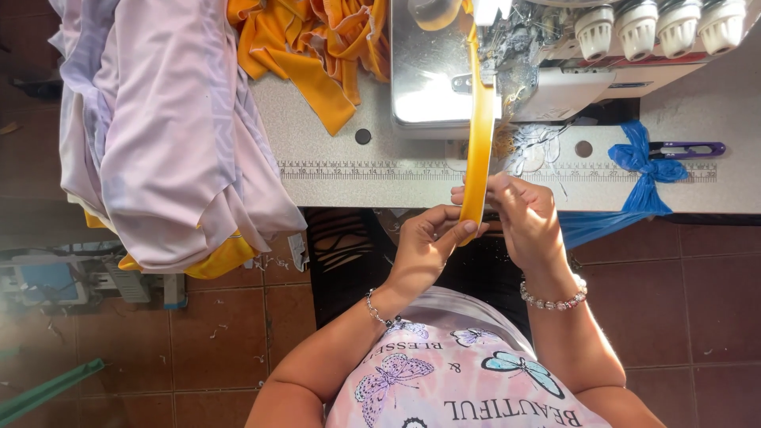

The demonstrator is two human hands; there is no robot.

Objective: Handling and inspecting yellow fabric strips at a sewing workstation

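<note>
fabric here is soft: both your left hand (424, 242) and right hand (523, 218) pinch the limp orange strip (478, 135) below the grey sewing machine (507, 63); hold its edges.

There is a single view, from a camera on the person's head, tipped steeply down over their chest and lap. It faces the near edge of the sewing table (349, 186), which runs across the upper half of the picture, with the sewing machine (507, 63) at the top edge. It sits close: both hands fill the middle, just under that near edge. Tiled floor (682, 301) shows below and to either side.
</note>
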